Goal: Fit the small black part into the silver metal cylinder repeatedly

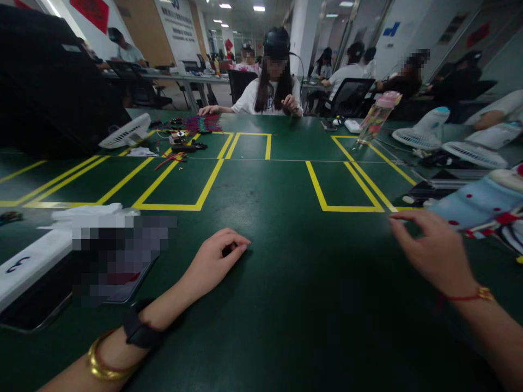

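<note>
My left hand [218, 256] rests on the green table [286, 305], its fingers curled and the thumb tip meeting the index finger. I see nothing held in it. A black band and a gold bangle circle that wrist. On the right, my right hand [435, 247] is raised slightly, thumb and index finger apart, with nothing between them. It is nearest to a light blue item with red dots [469, 198], whose kind I cannot tell. Left of my left hand lie a white power strip [36, 261] and a dark, partly blurred phone-like slab [134, 283].
Yellow tape lines [171, 207] mark boxes across the table. Wires [204, 124] and a white fan [126, 132] lie at the far left. A bottle with a pink lid [378, 117] and more fans [423, 129] stand at right. A person [249, 102] sits opposite.
</note>
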`<state>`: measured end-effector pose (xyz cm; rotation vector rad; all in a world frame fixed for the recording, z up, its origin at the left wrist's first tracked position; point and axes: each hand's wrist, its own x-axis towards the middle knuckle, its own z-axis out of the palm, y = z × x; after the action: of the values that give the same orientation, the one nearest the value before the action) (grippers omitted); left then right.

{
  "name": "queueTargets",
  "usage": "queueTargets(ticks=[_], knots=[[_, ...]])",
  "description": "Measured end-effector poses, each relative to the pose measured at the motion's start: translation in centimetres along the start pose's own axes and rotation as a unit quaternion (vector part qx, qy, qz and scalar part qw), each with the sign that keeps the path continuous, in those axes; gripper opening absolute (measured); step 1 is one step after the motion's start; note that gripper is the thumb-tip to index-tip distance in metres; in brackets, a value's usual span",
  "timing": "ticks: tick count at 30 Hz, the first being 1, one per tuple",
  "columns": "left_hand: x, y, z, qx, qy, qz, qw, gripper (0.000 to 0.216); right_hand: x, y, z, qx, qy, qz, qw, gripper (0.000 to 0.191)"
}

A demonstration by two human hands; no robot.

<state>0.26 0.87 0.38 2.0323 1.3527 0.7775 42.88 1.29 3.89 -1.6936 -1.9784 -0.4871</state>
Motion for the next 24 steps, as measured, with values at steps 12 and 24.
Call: queueTargets(ticks=[12,24], knots=[[-0.1,0.1,-0.1,0.002,-0.010,-0.017,1.000,0.016,-2.5,11.1,-0.8,-0.090,-0.093,0.324,0.937,0.028],[-0.1,0.1,-0.1,-0.008,-0.009,-0.018,1.000,0.014,-2.5,9.8,-2.0,-0.081,-0.107,0.323,0.937,0.034]])
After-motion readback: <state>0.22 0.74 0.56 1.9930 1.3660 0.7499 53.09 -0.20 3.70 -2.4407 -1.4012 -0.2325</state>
